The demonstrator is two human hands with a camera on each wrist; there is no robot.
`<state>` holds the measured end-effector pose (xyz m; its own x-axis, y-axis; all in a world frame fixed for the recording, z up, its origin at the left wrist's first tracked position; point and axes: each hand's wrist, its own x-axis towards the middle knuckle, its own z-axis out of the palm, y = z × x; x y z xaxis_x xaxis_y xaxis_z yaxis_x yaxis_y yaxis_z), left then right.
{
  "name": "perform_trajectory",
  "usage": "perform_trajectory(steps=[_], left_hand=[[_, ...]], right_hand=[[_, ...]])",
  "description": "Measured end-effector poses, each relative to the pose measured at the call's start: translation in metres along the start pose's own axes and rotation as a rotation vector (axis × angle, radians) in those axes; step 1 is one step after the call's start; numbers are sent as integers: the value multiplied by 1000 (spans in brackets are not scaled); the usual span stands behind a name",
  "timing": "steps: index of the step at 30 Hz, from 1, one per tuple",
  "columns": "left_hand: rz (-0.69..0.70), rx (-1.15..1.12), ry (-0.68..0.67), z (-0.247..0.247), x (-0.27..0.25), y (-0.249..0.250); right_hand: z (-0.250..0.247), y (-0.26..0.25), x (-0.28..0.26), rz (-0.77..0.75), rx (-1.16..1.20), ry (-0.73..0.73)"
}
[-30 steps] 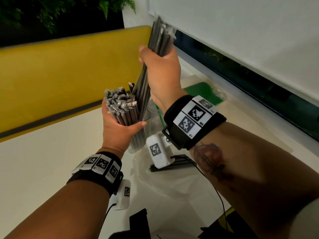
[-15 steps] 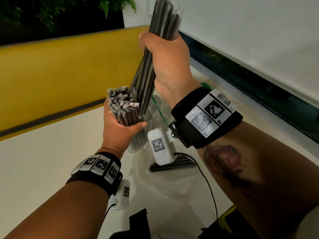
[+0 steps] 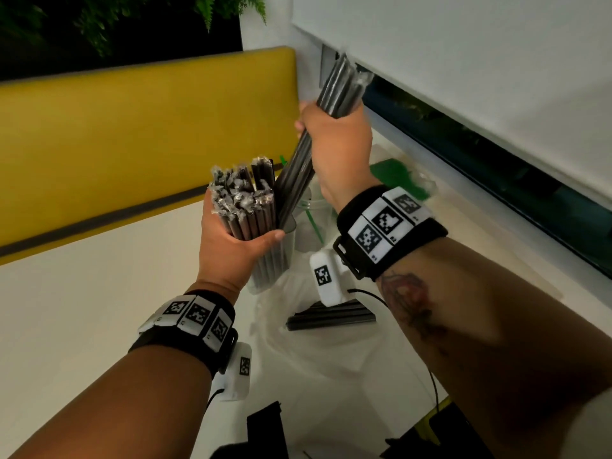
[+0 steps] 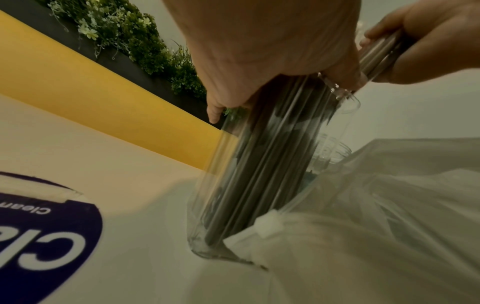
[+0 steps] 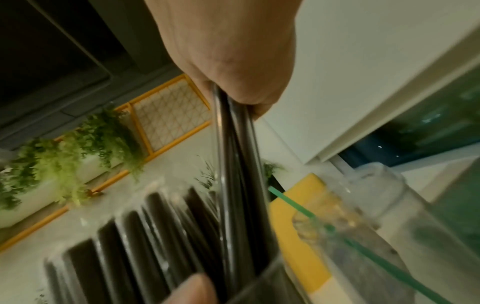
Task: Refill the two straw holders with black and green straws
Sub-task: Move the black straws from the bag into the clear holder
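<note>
Now my right hand (image 3: 337,144) grips a tilted bundle of black straws (image 3: 334,94), lower ends entering the holder (image 3: 284,256) under my left hand (image 3: 231,240), which clutches those already inside.

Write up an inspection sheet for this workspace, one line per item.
Surface: white table, bare parts clean.
Job's things: first holder packed with black straws; second holder has one green straw; green straw pack behind.
Clutter: clear plastic bag; spare black straws lying flat.
Grippers: left hand grips the packed straws; right hand grips a black bundle, angled into the first holder.
Cables: black lead from wrist camera.
Surroundings: yellow bench back, plants, white blind.
</note>
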<state>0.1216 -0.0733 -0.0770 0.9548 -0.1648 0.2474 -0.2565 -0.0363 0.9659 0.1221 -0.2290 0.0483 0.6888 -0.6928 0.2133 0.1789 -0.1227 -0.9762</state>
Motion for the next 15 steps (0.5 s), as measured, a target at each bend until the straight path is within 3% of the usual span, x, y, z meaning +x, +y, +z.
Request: perform_trajectory(steps=[3,6,8,11,12,15], left_hand=[[8,-7,6,0,0,0],[22,-21,4,4,1,1],[37,-42,-6,4,2,1],[47,1,-5,1,2,0],[54,8,-2,1,2,0],[65,4,10,2,1,0]], right_hand=[[6,10,-12,-67,-94,-55],[16,28,-41,-170,-257,-260],[16,45,-54,-121,-317,-347],[7,49,-53,-38,-205,-407],[5,41,-50,-140,-193,-390],[7,-4,-37,-705,-240,-250]])
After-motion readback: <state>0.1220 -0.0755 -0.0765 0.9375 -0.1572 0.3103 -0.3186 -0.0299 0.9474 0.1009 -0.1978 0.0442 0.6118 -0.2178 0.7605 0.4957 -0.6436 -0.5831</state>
